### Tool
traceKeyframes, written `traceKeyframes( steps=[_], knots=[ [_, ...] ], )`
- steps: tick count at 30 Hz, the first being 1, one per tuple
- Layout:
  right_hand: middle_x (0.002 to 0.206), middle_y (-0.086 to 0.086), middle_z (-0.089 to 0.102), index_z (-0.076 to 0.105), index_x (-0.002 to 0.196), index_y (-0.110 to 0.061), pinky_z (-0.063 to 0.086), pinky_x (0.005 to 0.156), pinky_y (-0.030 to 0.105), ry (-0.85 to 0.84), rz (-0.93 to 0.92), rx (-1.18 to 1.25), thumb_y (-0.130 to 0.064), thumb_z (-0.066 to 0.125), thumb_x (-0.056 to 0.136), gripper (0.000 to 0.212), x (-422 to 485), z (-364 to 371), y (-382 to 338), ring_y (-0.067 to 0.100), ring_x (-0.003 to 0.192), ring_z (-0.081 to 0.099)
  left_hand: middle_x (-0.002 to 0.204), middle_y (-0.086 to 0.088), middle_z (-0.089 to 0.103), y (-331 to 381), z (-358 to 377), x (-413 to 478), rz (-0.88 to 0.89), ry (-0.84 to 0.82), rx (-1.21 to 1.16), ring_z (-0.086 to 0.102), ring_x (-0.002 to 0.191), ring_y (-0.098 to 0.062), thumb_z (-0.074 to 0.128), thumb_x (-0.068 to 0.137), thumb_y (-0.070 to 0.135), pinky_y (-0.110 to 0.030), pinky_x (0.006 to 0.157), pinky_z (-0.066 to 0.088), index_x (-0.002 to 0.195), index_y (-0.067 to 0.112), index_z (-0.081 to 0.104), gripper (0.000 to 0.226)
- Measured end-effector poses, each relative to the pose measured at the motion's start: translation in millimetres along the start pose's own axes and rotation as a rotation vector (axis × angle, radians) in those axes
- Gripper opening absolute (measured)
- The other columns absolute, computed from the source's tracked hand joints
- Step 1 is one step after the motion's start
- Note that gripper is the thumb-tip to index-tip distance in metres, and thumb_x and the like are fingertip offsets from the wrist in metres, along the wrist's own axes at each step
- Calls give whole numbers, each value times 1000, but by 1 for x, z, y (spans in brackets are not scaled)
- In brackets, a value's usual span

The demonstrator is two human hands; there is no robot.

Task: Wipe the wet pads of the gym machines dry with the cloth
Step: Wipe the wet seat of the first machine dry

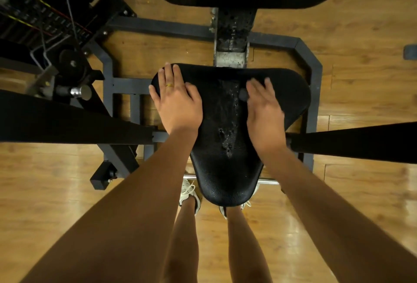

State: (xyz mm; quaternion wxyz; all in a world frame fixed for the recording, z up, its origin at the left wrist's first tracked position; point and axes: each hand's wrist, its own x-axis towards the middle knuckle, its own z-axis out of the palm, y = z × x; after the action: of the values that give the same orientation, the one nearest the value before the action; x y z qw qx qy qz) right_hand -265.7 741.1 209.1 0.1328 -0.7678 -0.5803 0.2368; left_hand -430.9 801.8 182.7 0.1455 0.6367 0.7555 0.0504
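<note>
Presently, both hands lie flat on the wet seat pad.
The black, triangular, grained-leather seat pad (226, 176) sits mid-scene on a dark steel machine frame (315, 73) over a wood-plank floor (361, 188). A streak of water droplets (228, 125) runs down its centre from far to near; the flanks look matt. The left hand (178, 102), fingers straight, rests released on the far-left corner. The right hand (264, 111), blurred, fingers extended and grasping nothing discernible, rests right of the streak.
</note>
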Motion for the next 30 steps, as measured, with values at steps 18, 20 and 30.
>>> traceKeyframes(
  steps=[18, 20, 30],
  knots=[
    [151, 7, 42, 43, 143, -6, 23, 113, 28, -39, 38, -61, -2, 46, 99, 45, 1, 7, -10, 28, 147, 23, 162, -4, 25, -1, -1, 1, 5, 0, -16, 16, 151, -20, 27, 101, 29, -50, 123, 7, 152, 12, 33, 55],
    [149, 7, 44, 45, 142, -7, 25, 113, 29, -28, 34, -54, 0, 48, 97, 46, 5, 11, -11, 28, 146, 25, 162, -4, 24, -1, -2, 1, 2, -9, -16, 15, 151, -20, 26, 101, 29, -49, 123, 6, 153, 12, 32, 55],
    [153, 2, 39, 39, 146, -10, 19, 115, 31, -69, 93, 11, 3, 56, 91, 59, -117, -3, -18, 23, 148, 20, 162, -4, 26, 0, -2, 1, 8, -3, -21, 16, 151, -20, 27, 101, 29, -49, 123, 6, 152, 13, 35, 54]
  ],
)
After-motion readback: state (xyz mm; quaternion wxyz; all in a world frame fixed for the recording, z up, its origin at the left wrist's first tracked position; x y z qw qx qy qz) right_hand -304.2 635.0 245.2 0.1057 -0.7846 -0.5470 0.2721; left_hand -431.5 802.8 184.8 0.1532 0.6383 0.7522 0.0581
